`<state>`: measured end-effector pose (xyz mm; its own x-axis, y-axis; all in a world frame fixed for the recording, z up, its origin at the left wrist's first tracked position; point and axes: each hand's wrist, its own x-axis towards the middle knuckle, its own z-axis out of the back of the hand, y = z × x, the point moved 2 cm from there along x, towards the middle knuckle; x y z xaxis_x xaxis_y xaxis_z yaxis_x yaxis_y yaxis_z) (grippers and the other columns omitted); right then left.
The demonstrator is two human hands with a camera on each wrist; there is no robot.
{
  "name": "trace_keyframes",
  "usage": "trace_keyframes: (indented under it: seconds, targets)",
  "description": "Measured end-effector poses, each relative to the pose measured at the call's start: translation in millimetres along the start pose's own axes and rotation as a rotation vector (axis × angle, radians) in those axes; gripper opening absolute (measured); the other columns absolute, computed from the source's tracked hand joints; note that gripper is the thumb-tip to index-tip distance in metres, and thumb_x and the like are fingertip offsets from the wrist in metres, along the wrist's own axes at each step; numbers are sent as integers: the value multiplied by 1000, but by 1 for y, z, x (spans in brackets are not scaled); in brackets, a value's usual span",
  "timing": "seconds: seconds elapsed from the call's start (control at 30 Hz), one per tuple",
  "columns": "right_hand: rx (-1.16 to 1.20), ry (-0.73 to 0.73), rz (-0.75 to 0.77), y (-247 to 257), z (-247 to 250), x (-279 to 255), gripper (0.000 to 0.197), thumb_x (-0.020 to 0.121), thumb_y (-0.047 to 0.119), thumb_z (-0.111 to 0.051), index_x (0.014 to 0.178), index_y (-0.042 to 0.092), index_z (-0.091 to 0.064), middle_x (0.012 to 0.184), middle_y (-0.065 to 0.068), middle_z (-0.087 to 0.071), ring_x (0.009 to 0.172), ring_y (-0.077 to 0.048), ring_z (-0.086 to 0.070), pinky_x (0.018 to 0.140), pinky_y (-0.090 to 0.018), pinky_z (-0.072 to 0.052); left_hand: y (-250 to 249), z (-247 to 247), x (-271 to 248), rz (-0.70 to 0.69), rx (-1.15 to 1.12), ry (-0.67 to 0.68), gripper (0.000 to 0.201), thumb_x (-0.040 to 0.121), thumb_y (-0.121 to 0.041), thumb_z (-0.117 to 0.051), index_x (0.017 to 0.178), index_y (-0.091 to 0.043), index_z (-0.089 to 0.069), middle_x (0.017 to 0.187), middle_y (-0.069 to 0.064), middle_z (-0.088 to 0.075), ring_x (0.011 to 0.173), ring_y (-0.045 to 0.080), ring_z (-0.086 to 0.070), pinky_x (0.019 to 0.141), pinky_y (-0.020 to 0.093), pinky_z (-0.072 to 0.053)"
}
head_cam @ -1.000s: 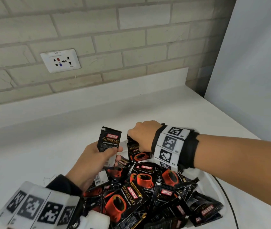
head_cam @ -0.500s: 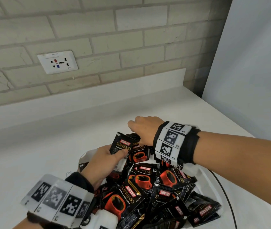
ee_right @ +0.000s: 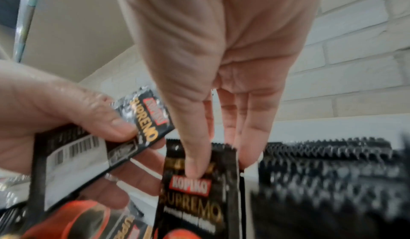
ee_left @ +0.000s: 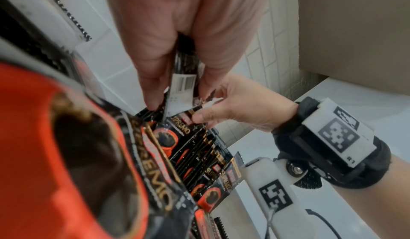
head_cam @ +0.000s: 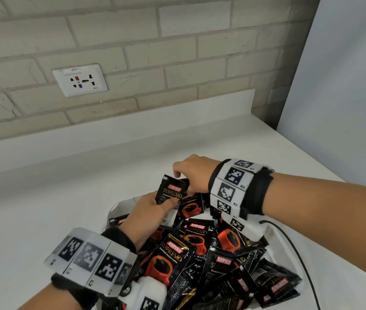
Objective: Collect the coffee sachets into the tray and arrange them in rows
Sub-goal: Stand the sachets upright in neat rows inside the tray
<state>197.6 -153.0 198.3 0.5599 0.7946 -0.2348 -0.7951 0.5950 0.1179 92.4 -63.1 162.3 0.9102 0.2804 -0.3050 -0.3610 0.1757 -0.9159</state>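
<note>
A heap of black Kopiko Supremo coffee sachets [head_cam: 202,249] fills a white tray [head_cam: 119,208] on the counter. My left hand [head_cam: 148,211] pinches one sachet [head_cam: 171,193] between thumb and fingers and holds it upright over the tray's far end; the same sachet [ee_right: 93,148] shows its barcode in the right wrist view. My right hand [head_cam: 191,173] reaches down just behind it. Its thumb and fingers pinch the top edge of a second, upright sachet [ee_right: 199,186], which stands against a row of upright sachets [ee_right: 328,172] at the tray's far end.
The white counter [head_cam: 54,198] runs left and back to a low white upstand and a brick wall with a socket plate [head_cam: 79,79]. A pale panel [head_cam: 345,86] closes the right side. A black cable [head_cam: 298,253] trails past the tray's right rim.
My left hand has carried its sachet right and down towards the right hand, over the tray's far end. The right hand stays at the far end, still on its upright sachet.
</note>
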Motion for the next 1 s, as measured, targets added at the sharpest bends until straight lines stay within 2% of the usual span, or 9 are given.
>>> trace_keyframes:
  seconds: [0.2, 0.3, 0.37, 0.47, 0.67, 0.77, 0.83, 0.93, 1.0]
  targets:
    - [206, -167, -46, -21, 33, -33, 41, 83, 21, -67, 120, 20, -50, 110, 2, -53, 94, -11, -50, 75, -19, -35, -9, 16, -11, -39, -35, -65, 16, 93, -20, -51, 87, -13, -63, 83, 11, -69, 68, 22, -63, 59, 28, -52]
    - [398, -265, -22, -29, 46, -59, 28, 84, 26, -66, 110, 24, -57, 104, 7, -59, 72, 6, -50, 62, -6, -38, -23, 15, -23, -85, -37, -32, 19, 94, -18, -47, 90, -15, -65, 92, 12, -72, 80, 29, -66, 77, 39, -51]
    - [562, -213, 41, -26, 47, -76, 26, 81, 29, -68, 105, 27, -59, 103, 10, -62, 67, 8, -54, 63, -1, -39, -33, 6, -29, -133, 23, 49, 20, 94, -15, -45, 96, -11, -65, 90, 11, -72, 84, 30, -67, 74, 36, -51]
    - [738, -96, 121, -22, 39, -93, 22, 79, 22, -70, 96, 31, -60, 99, 9, -65, 66, 4, -59, 61, -7, -46, -42, -15, -33, -146, 32, 213, 20, 94, -11, -44, 96, -12, -63, 77, -2, -72, 64, 6, -67, 53, 16, -49]
    - [880, -126, 35, -42, 24, -103, 13, 81, 11, -66, 81, 24, -64, 58, 12, -63, 51, -1, -56, 49, -13, -45, -39, -37, -33, -42, -61, 375, 18, 92, -6, -46, 107, -13, -53, 93, 5, -69, 76, 13, -68, 65, 27, -56]
    - [889, -106, 25, -55, 20, -110, 11, 82, 9, -66, 83, 20, -65, 58, 13, -63, 52, -2, -57, 50, -15, -46, -36, -32, -33, -59, -87, 355, 21, 89, -7, -51, 110, -14, -50, 94, 3, -71, 83, 15, -68, 73, 32, -56]
    - [929, -122, 51, -60, 18, -116, 14, 80, 3, -66, 81, 18, -65, 59, 13, -64, 55, -2, -58, 54, -16, -47, -34, -27, -33, -42, -158, 350, 32, 81, -23, -59, 111, -15, -51, 95, 3, -72, 82, 16, -68, 78, 35, -54]
    - [1078, -207, 154, -60, 16, -123, 31, 76, -12, -64, 69, 18, -70, 78, 3, -68, 70, -9, -63, 68, -19, -52, -34, -27, -33, -6, -270, 364, 52, 75, -52, -61, 113, -18, -55, 102, 5, -71, 87, 20, -66, 78, 36, -54]
    - [1123, -277, 219, -57, 12, -123, 33, 72, -10, -67, 65, 21, -72, 88, 3, -66, 77, -10, -63, 72, -20, -53, -33, -33, -34, -45, -168, 375, 57, 68, -51, -67, 115, -22, -53, 102, 0, -72, 92, 17, -67, 75, 31, -53]
